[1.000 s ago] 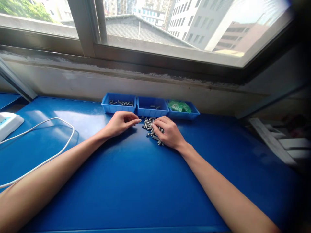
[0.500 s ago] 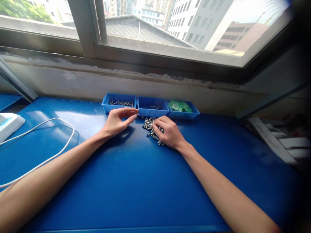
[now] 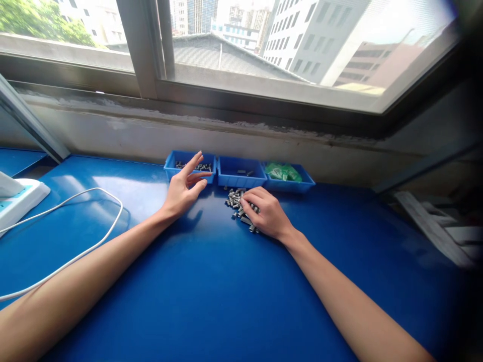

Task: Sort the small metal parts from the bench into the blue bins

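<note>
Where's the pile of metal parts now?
In the head view, the pile lies mid-picture on the blue table, partly under the right hand, in front of the middle blue bin.

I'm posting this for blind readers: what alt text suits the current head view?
A person's right hand rests on a pile of small metallic parts on a blue table. The left hand, spread open, is by the leftmost of three blue bins; the rightmost holds green plastic.
</note>
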`<state>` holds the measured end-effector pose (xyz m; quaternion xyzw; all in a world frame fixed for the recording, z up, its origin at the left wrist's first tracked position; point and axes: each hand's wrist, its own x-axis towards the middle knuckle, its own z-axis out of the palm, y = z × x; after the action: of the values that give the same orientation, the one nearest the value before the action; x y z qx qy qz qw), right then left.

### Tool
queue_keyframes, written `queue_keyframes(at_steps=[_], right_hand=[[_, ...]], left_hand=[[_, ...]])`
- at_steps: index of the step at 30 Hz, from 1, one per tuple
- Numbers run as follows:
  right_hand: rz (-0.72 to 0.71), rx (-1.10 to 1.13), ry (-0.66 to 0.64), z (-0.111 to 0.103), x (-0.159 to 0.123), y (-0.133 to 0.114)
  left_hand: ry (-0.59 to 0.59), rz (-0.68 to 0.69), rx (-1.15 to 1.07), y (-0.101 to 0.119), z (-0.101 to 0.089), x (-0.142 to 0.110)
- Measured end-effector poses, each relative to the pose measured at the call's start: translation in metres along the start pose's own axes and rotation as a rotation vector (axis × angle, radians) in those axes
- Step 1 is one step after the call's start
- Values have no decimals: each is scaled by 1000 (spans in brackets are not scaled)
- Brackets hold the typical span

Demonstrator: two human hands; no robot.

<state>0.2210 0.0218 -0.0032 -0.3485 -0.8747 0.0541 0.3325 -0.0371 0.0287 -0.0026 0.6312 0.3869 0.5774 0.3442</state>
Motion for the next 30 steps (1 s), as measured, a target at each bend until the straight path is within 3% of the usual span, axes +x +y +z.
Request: queue_keyframes(at_steps=[7, 12, 15, 23, 30], right_hand=[[11, -9, -11, 0, -1, 1], [-3, -15, -6, 1, -1, 1], [-8, -14, 1, 1, 0, 1], [-6, -22, -5, 2, -1, 2], [-4, -9, 5, 1, 0, 0]], left_hand=[[-126, 193, 308, 9, 6, -6], [-445, 404, 634, 5, 12, -9], [-551, 460, 741, 1, 14, -9], [-595, 385, 897, 1, 14, -10], [-455, 397, 741, -9, 12, -9]])
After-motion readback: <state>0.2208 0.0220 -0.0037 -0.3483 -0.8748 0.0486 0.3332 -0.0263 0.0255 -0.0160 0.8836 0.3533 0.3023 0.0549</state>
